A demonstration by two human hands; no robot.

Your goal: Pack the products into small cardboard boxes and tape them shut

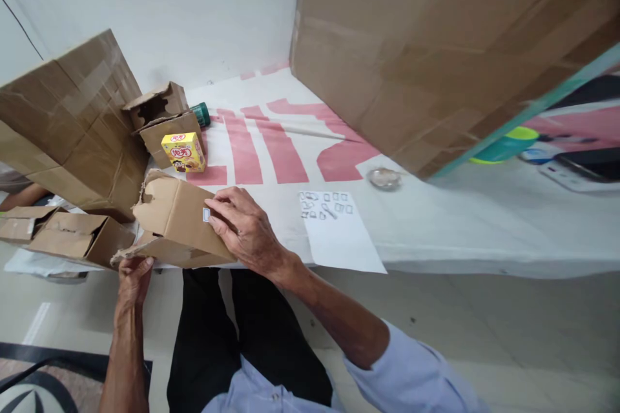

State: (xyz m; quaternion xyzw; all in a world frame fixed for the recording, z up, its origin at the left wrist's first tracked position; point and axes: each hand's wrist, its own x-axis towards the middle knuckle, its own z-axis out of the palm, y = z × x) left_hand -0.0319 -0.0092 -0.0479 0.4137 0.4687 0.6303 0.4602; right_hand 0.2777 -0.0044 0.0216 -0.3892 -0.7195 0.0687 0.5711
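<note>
An open cardboard box (186, 222) lies tilted at the table's front edge, its torn flaps facing left. My left hand (134, 274) is closed on the lower flap, thumb on top and fingers underneath. On the box's upper face is a small white label (206, 215) with a blue border. The thumb and forefinger of my right hand (245, 229) are closed at the label's right edge, against the cardboard. Just behind the box stands a yellow snack box (184, 153), leaning on another open cardboard box (167, 132).
A paper sheet (343, 239) with small drawn shapes and a clear round packet (384, 178) lie to the right. Large cardboard panels (82, 122) rise on both sides. A green-capped item (201, 114) is behind; more boxes (72, 235) and another person's arm (24, 198) are left.
</note>
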